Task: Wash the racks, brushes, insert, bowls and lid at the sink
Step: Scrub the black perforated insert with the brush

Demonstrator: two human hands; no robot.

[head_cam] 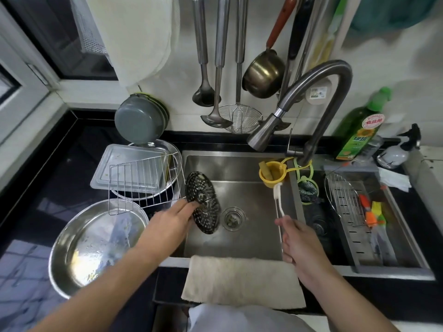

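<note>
Now your left hand (176, 218) pinches the round black steamer insert with holes (202, 203) on its edge, over the steel sink (251, 238). Your right hand (298, 243) grips the thin white brush (278, 200). Scrub the holes gently, holding the insert steady.

Sink (251, 168) is brushed steel, satin finish; faucet (318, 97) is darker matt metal. Big bowl (96, 245) is polished steel, mirror-glossy and wet; wire rack (141, 183) is bright chromed wire; perforated insert (202, 202) is dark and glossy. Surface (60, 164) is glossy black stone; towel (242, 281) is rough cream cloth; yellow cup (272, 174) is smooth plastic.
</note>
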